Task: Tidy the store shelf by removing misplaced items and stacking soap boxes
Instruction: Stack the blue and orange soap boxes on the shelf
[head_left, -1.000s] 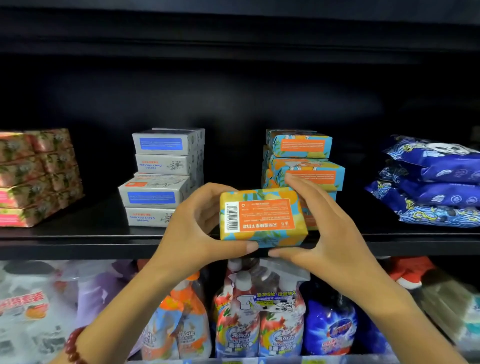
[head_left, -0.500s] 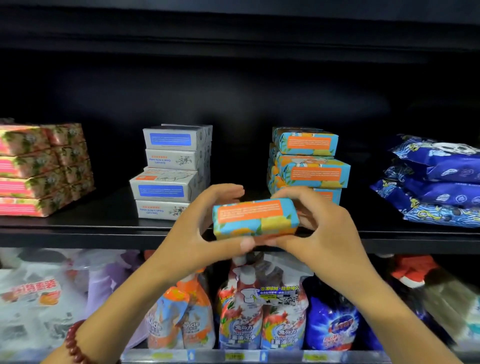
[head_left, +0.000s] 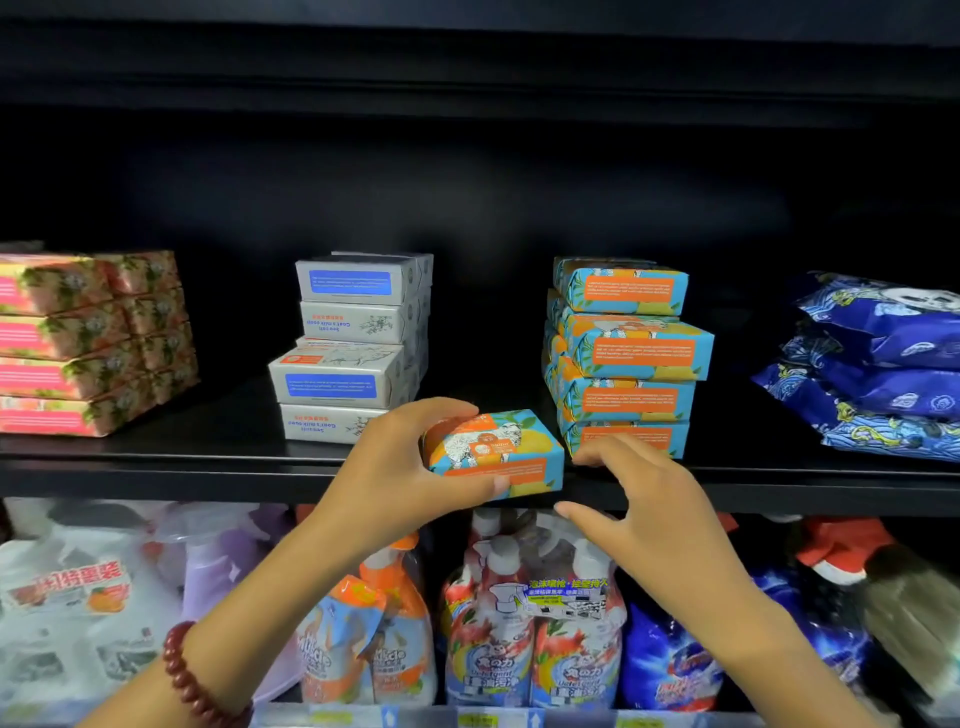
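Note:
My left hand (head_left: 400, 467) grips an orange, blue and yellow soap box (head_left: 496, 449), thumb under its front and fingers over its top, just at the front lip of the black shelf (head_left: 156, 467). Its printed top face points up. My right hand (head_left: 639, 499) hovers just right of the box with fingers spread and holds nothing. Behind it rises a stack of matching orange-blue soap boxes (head_left: 628, 353), slightly uneven. A stack of grey-white soap boxes (head_left: 353, 348) stands to the left.
Pink floral soap boxes (head_left: 78, 343) are stacked at the far left. Blue patterned pouches (head_left: 878, 364) lie piled at the far right. Below the shelf stand spray bottles (head_left: 524, 623) and detergent bags (head_left: 670, 665).
The soap box has turned so its top face points up and has moved toward the shelf edge. My right hand has let go of it and opened beside it.

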